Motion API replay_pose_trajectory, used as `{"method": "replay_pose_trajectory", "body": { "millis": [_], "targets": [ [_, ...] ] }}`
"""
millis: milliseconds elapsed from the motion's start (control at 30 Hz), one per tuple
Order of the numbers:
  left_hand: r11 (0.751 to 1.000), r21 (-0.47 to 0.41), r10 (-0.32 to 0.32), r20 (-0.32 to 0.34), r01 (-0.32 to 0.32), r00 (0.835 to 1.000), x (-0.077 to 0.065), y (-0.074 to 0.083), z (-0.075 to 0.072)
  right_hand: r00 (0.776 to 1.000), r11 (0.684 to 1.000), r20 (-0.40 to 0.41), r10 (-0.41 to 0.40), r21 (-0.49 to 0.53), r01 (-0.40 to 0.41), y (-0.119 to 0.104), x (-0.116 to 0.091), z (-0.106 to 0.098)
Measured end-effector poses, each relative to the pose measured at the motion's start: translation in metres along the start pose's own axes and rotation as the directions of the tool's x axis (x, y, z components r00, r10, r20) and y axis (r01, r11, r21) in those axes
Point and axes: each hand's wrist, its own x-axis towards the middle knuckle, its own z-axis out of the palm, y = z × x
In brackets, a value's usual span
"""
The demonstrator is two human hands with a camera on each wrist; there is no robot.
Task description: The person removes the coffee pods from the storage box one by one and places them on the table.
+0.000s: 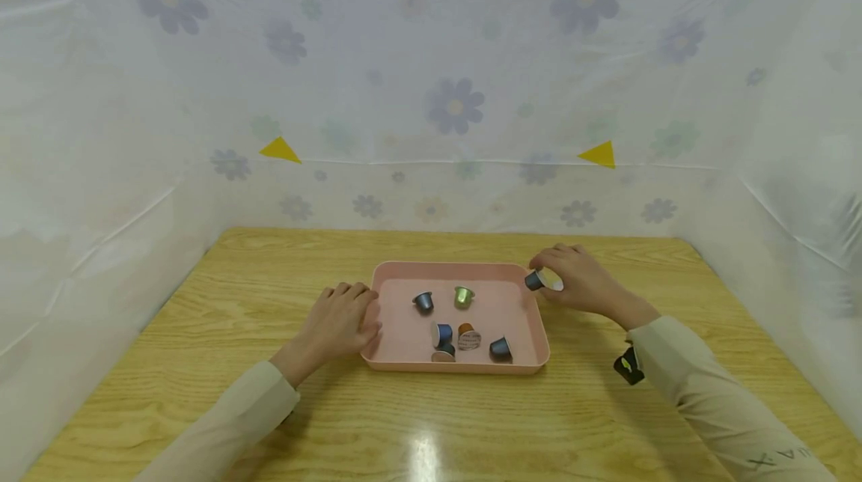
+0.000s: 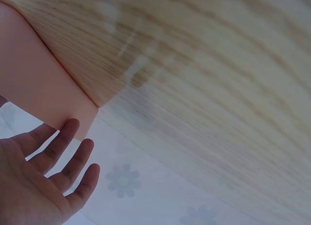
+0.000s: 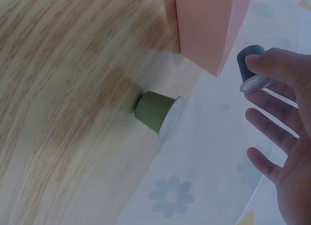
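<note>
A pink tray sits on the table with several coffee capsules inside. My left hand rests at its left rim; in the left wrist view, loosely spread fingers touch the tray's wall. Just above the tray's right rim, my right hand pinches a dark coffee capsule between thumb and finger. The right wrist view shows the silvery rim of this dark capsule, the other fingers spread apart. A green capsule lies on its side on the table, outside the tray and near the right hand.
Within the tray are a green capsule, a blue capsule, an orange-brown capsule and dark capsules. Flowered sheeting surrounds the wooden table. A black tag is beside the right cuff.
</note>
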Motion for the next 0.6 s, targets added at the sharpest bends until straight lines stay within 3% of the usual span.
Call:
{"method": "replay_pose_trajectory", "body": {
  "millis": [233,600],
  "targets": [
    [1.000,-0.006,-0.006,0.007,0.007,1.000,0.000,0.001,-0.001,1.000,1.000,-0.023,0.018,-0.009,-0.018,0.009,-0.009,-0.002],
    [1.000,-0.007,-0.001,-0.013,0.001,1.000,0.000,0.000,0.001,0.994,0.994,0.015,0.111,-0.026,-0.111,0.023,-0.021,-0.003]
  ]
}}
